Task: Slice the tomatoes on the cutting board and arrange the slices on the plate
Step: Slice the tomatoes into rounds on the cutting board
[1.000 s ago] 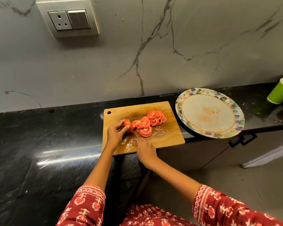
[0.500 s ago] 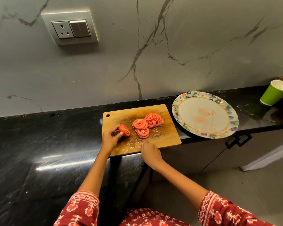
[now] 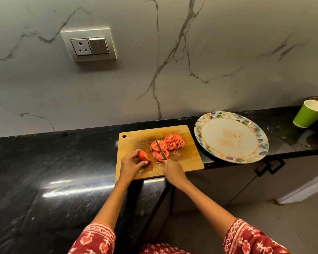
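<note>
Gripping tomato end (image 3: 144, 156) w/ left hand (image 3: 129, 166), right hand (image 3: 173, 172) clenching knife (image 3: 161, 148) over slices (image 3: 166, 146); better tucking fingertips, cutting slowly.

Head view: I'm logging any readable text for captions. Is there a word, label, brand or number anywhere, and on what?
None can be read.
Green paper cup: plain, no print visible.
Plate: only a coloured pattern on the rim, no lettering.
Wall socket and switch plate: no markings legible.
Cutting board and knife: no brand visible.
</note>
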Demonstrator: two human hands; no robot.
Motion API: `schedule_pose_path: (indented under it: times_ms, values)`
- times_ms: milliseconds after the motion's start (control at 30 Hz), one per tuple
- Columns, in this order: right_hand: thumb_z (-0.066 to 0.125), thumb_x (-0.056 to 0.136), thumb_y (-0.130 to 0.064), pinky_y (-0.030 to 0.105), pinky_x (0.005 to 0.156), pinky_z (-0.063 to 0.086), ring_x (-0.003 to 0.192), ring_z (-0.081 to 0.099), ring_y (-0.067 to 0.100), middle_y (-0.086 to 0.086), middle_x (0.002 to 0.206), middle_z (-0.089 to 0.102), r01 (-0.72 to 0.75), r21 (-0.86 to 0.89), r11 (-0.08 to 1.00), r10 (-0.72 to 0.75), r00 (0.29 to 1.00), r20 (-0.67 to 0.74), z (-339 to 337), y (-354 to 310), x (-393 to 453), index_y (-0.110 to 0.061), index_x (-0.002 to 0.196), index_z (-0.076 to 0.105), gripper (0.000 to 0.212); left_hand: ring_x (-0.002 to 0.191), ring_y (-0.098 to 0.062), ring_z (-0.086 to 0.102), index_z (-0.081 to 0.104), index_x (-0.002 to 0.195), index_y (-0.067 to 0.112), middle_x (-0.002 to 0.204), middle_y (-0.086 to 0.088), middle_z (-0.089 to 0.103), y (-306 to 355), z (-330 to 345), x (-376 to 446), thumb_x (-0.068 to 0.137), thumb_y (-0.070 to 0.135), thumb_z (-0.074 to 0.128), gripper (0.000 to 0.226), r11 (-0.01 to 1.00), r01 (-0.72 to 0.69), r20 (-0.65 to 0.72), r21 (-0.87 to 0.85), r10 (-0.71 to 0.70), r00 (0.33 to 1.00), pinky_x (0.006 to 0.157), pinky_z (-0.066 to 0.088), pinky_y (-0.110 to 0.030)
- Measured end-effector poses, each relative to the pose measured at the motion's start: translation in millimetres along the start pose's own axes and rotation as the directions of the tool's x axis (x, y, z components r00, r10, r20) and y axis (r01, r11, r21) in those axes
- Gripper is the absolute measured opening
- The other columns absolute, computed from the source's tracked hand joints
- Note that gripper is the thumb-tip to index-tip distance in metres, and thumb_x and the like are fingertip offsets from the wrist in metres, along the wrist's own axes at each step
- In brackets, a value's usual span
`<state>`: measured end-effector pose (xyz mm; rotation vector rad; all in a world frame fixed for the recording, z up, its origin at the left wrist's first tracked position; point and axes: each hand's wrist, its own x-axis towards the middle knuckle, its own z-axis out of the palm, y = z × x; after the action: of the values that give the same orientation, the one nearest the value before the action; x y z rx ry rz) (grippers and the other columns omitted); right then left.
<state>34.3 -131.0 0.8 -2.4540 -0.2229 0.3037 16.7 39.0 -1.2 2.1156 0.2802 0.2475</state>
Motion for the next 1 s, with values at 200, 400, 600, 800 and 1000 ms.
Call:
schedule_pose_path:
  times_ms: [200, 400, 600, 800, 1000]
  values:
    - [0.029, 0.102, -0.022, 0.032, 0.069, 0.040, 0.094, 0.061, 0.036, 0.022, 0.100, 0.064, 0.012, -0.003, 1.000, -0.012, 1.000, -0.025, -5, 1, 1, 0.001, 0.101, 0.056, 0.036, 0.087, -0.016, 0.057, 0.051, 0.127, 0.001, 0.106, -0.007, 0.059, 4, -19, 10, 0.059, 0.009, 0.084, 0.076, 0.992, 0.057, 0.160, 0.109, -0.074, 0.984, 0.073, 0.045, -0.014]
    - [0.028, 0.102, -0.021, 0.034, 0.072, 0.042, 0.095, 0.060, 0.036, 0.022, 0.101, 0.064, 0.029, 0.001, 1.000, -0.029, 0.999, -0.042, -6, 2, 1, 0.002, 0.102, 0.057, 0.037, 0.086, -0.018, 0.062, 0.050, 0.130, 0.005, 0.104, -0.006, 0.062, -3, -45, 17, 0.060, 0.007, 0.083, 0.078, 0.963, 0.080, 0.356, 0.256, -0.171, 0.919, 0.079, 0.050, -0.020]
    - [0.028, 0.102, -0.018, 0.031, 0.067, 0.038, 0.091, 0.061, 0.034, 0.021, 0.096, 0.065, 0.064, -0.002, 0.998, -0.064, 0.996, -0.062, -10, 1, 3, 0.004, 0.097, 0.058, 0.037, 0.133, -0.022, 0.033, 0.040, 0.137, 0.014, 0.142, -0.005, 0.038, 10, -41, 28, 0.075, 0.001, 0.070, 0.070, 0.888, -0.181, 0.474, 0.423, -0.046, 0.879, 0.110, 0.028, -0.033]
    - [0.027, 0.102, -0.018, 0.027, 0.065, 0.032, 0.092, 0.060, 0.034, 0.021, 0.097, 0.064, 0.045, 0.019, 0.999, -0.044, 0.998, -0.049, -10, 4, 5, 0.004, 0.097, 0.057, 0.037, 0.136, -0.022, 0.030, 0.037, 0.140, 0.017, 0.146, -0.005, 0.036, 14, -34, 37, 0.075, -0.002, 0.068, 0.075, 0.859, -0.213, 0.537, 0.466, -0.083, 0.840, 0.110, 0.025, -0.030]
    - [0.028, 0.102, -0.017, 0.028, 0.065, 0.031, 0.092, 0.059, 0.034, 0.022, 0.098, 0.063, 0.044, 0.019, 0.999, -0.043, 0.998, -0.039, -12, -1, 5, 0.005, 0.096, 0.057, 0.037, 0.127, -0.021, 0.037, 0.047, 0.133, 0.012, 0.137, -0.005, 0.044, 10, -35, 32, 0.068, 0.027, 0.080, 0.074, 0.835, -0.213, 0.478, 0.507, -0.067, 0.876, 0.104, 0.030, -0.029]
